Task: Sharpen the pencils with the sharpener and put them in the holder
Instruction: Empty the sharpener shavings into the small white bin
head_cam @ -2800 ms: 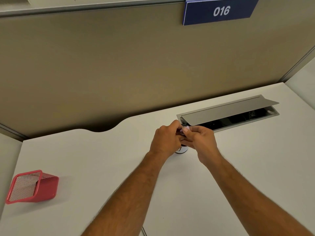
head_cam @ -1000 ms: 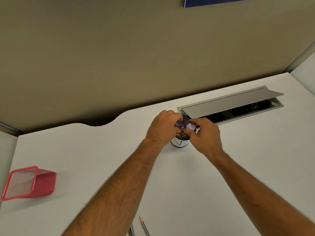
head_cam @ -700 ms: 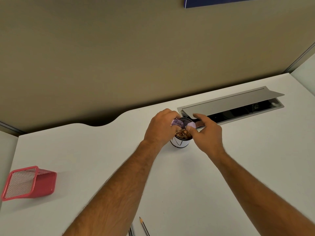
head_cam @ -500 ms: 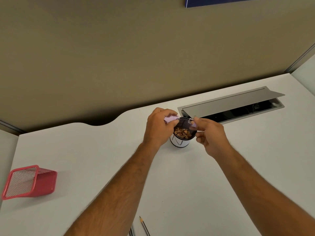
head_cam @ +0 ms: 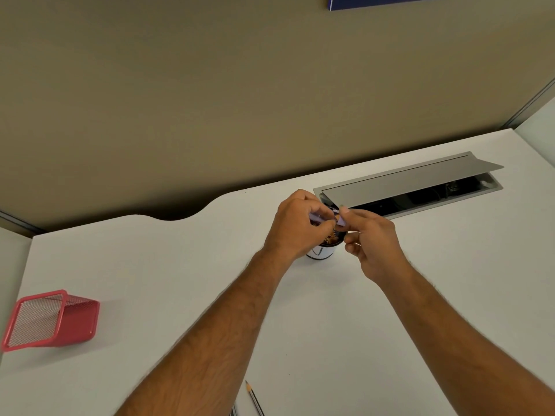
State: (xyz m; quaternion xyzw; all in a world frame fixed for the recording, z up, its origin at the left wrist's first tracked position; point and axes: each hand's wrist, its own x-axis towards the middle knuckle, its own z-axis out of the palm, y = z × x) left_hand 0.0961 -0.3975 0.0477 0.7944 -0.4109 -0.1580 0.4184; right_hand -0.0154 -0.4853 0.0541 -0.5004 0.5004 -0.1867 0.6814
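My left hand (head_cam: 295, 228) and my right hand (head_cam: 371, 244) are close together above a small white cup (head_cam: 322, 253) with pencil shavings in it. Each hand pinches one part of the purple sharpener (head_cam: 317, 218); the right hand's part (head_cam: 341, 221) almost touches the left one. The fingers hide most of both parts. A red mesh holder (head_cam: 51, 321) lies tipped over at the left of the desk, far from the hands. One sharpened pencil (head_cam: 254, 397) lies at the bottom edge, with the tips of others beside it.
The white desk (head_cam: 180, 280) ends at a beige partition wall. An open grey cable hatch (head_cam: 411, 183) with a raised lid sits just behind and to the right of the cup.
Half a second ago the two sharpener parts were held apart over the cup. Now the hands have come back together and the parts nearly meet.
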